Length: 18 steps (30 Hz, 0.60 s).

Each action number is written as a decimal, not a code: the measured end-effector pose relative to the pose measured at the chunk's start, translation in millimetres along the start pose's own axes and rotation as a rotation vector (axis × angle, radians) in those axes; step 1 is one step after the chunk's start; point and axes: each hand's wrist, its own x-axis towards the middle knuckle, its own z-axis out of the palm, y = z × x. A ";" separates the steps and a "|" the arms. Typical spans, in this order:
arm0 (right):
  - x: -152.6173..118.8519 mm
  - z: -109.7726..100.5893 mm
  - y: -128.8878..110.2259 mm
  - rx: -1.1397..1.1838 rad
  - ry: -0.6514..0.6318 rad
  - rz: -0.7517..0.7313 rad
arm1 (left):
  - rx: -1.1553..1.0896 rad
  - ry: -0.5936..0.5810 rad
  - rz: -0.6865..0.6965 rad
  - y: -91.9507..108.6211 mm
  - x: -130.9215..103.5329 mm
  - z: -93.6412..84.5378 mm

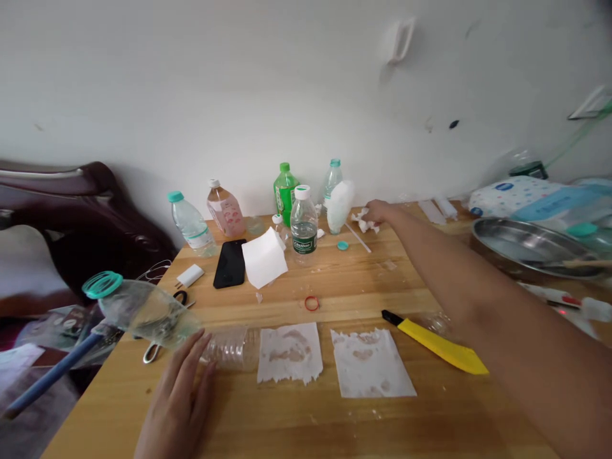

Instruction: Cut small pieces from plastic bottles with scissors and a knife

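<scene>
My left hand (179, 398) lies at the front left, its fingers spread against the side of a clear plastic bottle (148, 309) that rests on its side, with a teal cap. My right arm stretches to the back of the table, where my right hand (377, 211) is at a crumpled white tissue (364, 220); its fingers are bent round the tissue. Two torn wet paper squares (290, 354) (371, 363) lie flat at the front middle. A red rubber band (312, 303) lies behind them.
Upright bottles (304, 223) stand along the wall. A black phone (230, 264) and white paper (264, 257) lie at the left. A yellow knife (442, 344) lies under my right forearm. A metal basin (530, 245) and a wipes pack (516, 196) sit at the right.
</scene>
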 end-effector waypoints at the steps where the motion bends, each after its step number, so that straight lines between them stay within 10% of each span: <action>1: 0.3 1.9 -3.7 -0.033 -0.037 0.026 | 0.001 -0.003 0.000 -0.8 -0.6 0.0; 12: -15.9 -26.0 -13.4 -0.172 0.029 -0.063 | -0.031 -0.034 -0.053 -0.8 -0.1 -0.8; 18: -80.0 -13.8 -34.7 -0.083 0.042 -0.443 | -0.057 -0.025 -0.044 -0.6 3.4 -0.9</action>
